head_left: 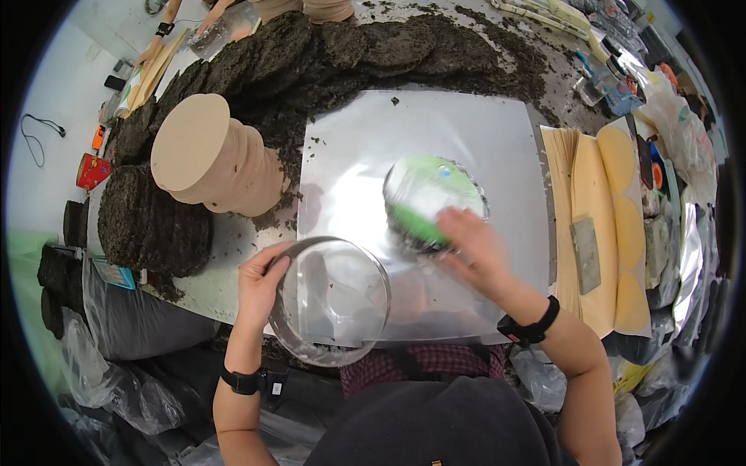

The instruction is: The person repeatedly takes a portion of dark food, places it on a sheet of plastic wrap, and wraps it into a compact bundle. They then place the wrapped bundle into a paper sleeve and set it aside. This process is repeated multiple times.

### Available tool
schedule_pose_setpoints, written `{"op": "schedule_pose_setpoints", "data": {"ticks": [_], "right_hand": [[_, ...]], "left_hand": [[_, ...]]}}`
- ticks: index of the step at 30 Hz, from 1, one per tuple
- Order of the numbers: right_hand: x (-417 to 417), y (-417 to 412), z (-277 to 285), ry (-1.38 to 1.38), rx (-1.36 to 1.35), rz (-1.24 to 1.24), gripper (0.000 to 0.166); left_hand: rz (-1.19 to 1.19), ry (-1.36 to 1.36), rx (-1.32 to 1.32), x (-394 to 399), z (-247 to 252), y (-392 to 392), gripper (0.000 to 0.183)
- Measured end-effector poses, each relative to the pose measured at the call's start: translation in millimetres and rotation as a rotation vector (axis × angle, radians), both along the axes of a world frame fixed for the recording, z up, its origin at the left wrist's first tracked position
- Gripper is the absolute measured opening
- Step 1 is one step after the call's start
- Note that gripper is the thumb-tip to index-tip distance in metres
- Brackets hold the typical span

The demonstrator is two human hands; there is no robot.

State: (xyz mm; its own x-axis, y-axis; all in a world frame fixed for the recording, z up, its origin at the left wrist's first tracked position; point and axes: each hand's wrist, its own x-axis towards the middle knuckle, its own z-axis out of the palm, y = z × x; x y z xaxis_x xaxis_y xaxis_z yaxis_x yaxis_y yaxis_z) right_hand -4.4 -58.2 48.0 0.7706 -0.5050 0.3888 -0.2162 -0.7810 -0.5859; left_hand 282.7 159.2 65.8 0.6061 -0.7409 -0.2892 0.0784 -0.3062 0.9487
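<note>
My left hand (265, 282) grips the left rim of a clear round ring or shallow cylinder (380, 291), held tilted over the near left edge of a shiny metallic sheet (501, 291). On the sheet's middle lies a round green and white disc under crinkled clear plastic (428, 198), with a dark border. My right hand (472, 247), blurred, is at the disc's lower right edge; whether it grips the disc cannot be told. Left of the sheet, a leaning stack of round tan paper-like discs (195, 143) stands beside a stack of dark, rough round cakes (154, 221).
More dark cakes (402, 46) curve along the table's far side amid crumbs. At right lie folded tan sheets (594, 233) with a grey flat block (585, 255) on them, and bottles and plastic bags beyond. Another person's hand (148, 55) is at the upper left.
</note>
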Motion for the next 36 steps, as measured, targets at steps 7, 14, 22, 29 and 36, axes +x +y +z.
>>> {"op": "schedule_pose_setpoints", "data": {"ticks": [7,14,22,29,36], "right_hand": [[-47.2,-43.7,3.0,-0.237,1.324,-0.67,0.054],[10.6,-97.8,53.8,0.468,1.045,0.24,0.08],[112.6,-82.4,105.7,0.227,0.505,0.215,0.06],[-75.7,20.9,13.6,0.684,-0.157,0.54,0.042],[-91.3,94.3,34.0,0.198,0.051,0.235,0.031]], "left_hand": [[-0.1,-0.087,-0.123,-85.4,-45.8,-71.4,0.024],[-0.818,-0.572,0.089,-10.3,-24.2,-3.2,0.013],[-1.121,-0.712,-0.019,-11.3,-52.4,10.4,0.016],[-1.305,-0.585,0.162,-5.2,-47.5,-18.6,0.02],[-0.882,-0.854,0.086,-22.7,7.4,-84.7,0.024]]}}
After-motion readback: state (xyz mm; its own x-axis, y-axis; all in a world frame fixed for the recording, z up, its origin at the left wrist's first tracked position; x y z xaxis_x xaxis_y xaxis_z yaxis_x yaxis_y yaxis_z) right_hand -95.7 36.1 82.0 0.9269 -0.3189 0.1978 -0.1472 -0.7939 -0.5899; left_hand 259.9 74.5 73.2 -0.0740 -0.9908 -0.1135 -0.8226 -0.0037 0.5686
